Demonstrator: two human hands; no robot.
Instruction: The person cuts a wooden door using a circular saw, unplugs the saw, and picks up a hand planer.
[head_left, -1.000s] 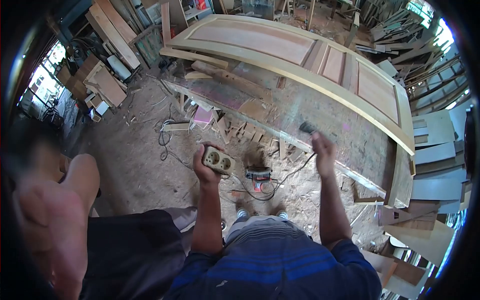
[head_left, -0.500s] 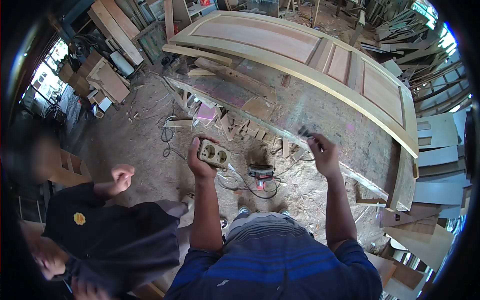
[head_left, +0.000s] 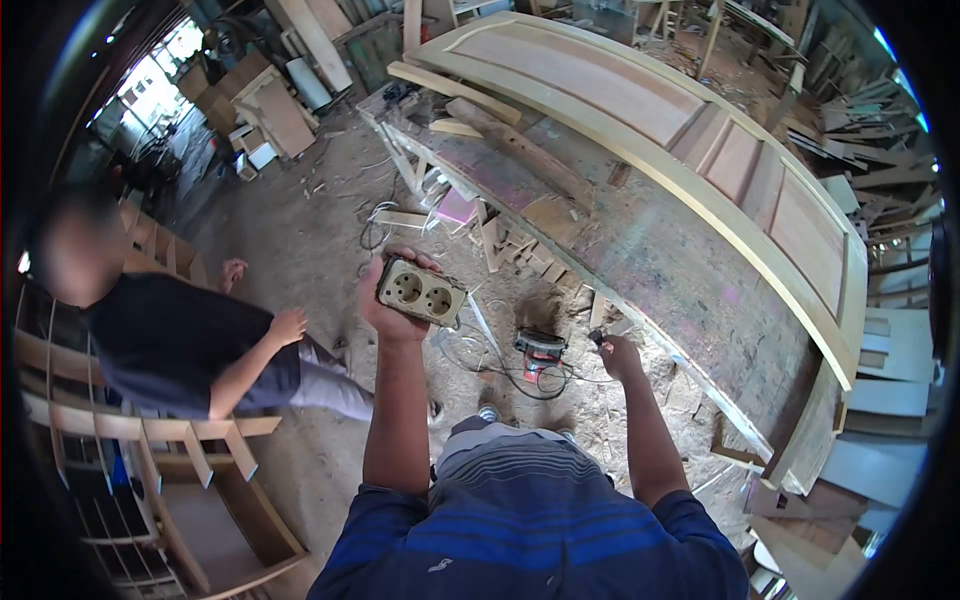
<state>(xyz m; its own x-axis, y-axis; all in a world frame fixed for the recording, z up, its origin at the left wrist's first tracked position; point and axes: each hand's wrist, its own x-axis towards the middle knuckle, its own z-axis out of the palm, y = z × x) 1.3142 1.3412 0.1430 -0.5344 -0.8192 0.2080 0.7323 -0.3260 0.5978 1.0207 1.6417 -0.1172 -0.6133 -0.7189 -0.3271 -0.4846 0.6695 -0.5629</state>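
A beige double power socket (head_left: 422, 291) rests in my left hand (head_left: 388, 318), its two outlets facing up and my fingers wrapped round its far edge. My right hand (head_left: 622, 357) pinches a small black plug (head_left: 597, 338) by its body, to the right of the socket and apart from it. On the dusty floor between my hands lies a black and red power tool (head_left: 541, 346) with a dark cable looped around it. Part of the cable runs toward my right hand.
A workbench (head_left: 690, 290) stretches across the right, bearing a panelled wooden door (head_left: 640, 100) and loose boards (head_left: 525, 150). Wood offcuts (head_left: 530, 255) lie beneath its edge. Another person (head_left: 190, 340) stands at left, near a wooden frame (head_left: 230, 520).
My right hand has come down and left with the plug, off the bench edge. The socket is raised slightly. The view has turned, and the other person has moved back and now stands more upright.
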